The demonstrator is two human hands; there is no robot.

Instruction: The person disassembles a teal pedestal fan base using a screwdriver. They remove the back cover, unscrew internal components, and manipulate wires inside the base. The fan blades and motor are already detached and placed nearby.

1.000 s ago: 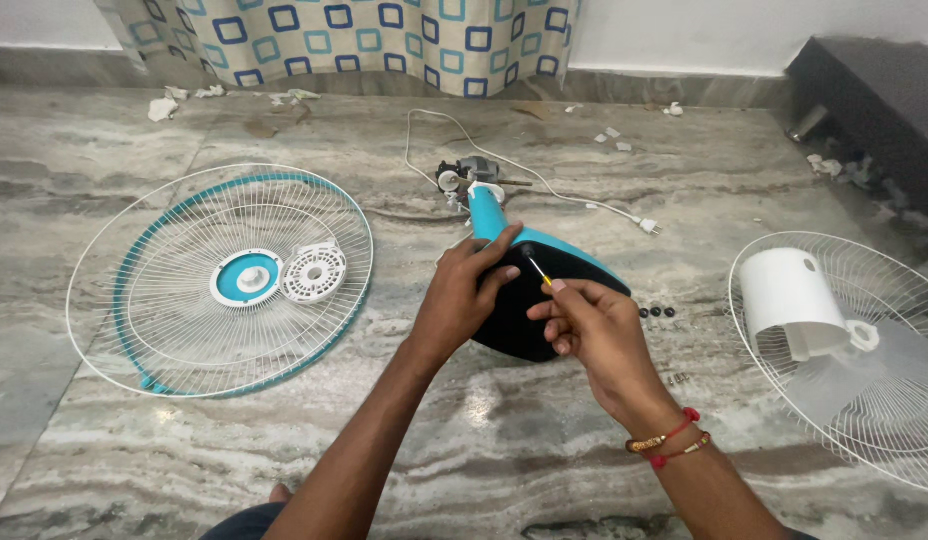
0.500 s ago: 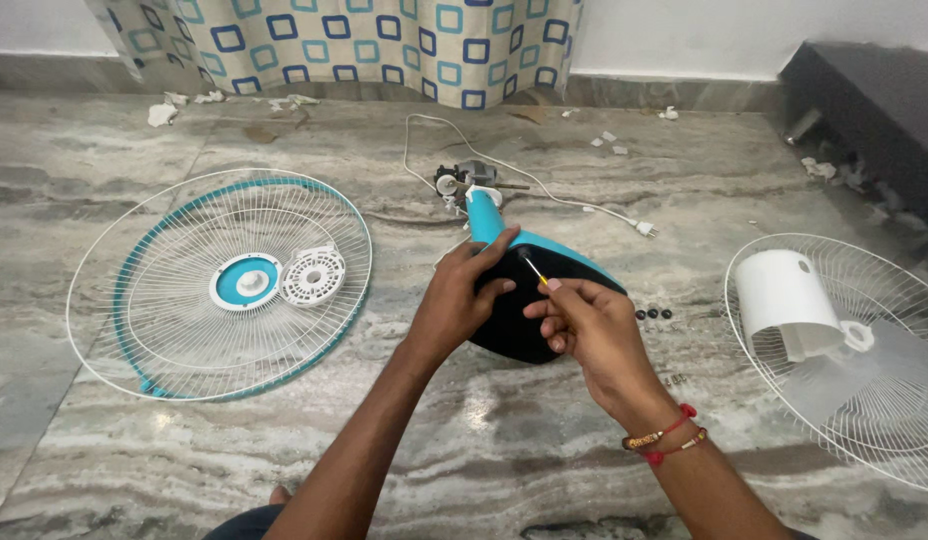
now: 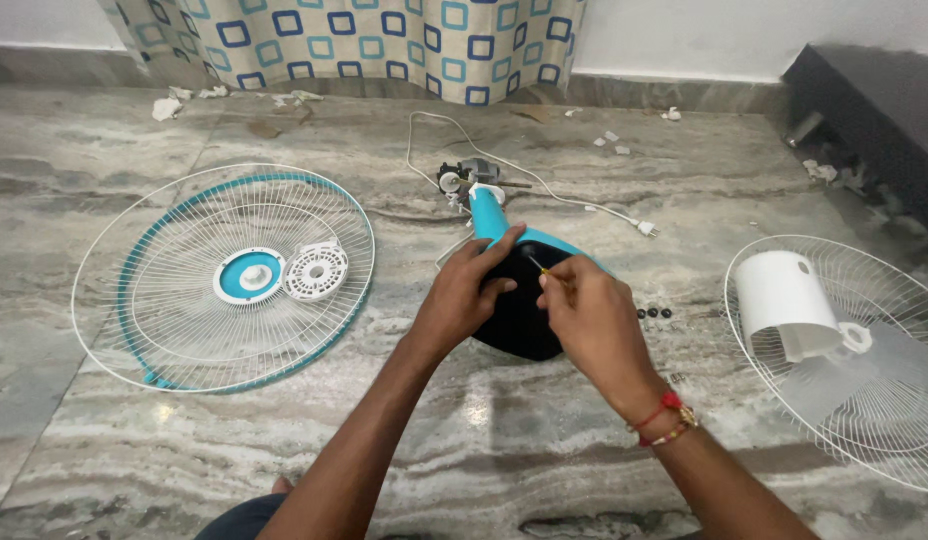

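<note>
A fan stand with a blue neck and a black underside lies on the marble floor, its bare motor at the far end. My left hand grips the edge of the base near the neck. My right hand holds a thin screwdriver with a yellow handle, its tip resting on the black underside. A red thread and bead bracelet sits on my right wrist.
A white and blue wire fan guard with a small round white cap lies at the left. Another guard with a white motor cover and clear blades lies at the right. Small black screws, a white cord with plug, a curtain behind.
Both hands have shifted slightly on the base. The screwdriver tip has come down onto the black underside.
</note>
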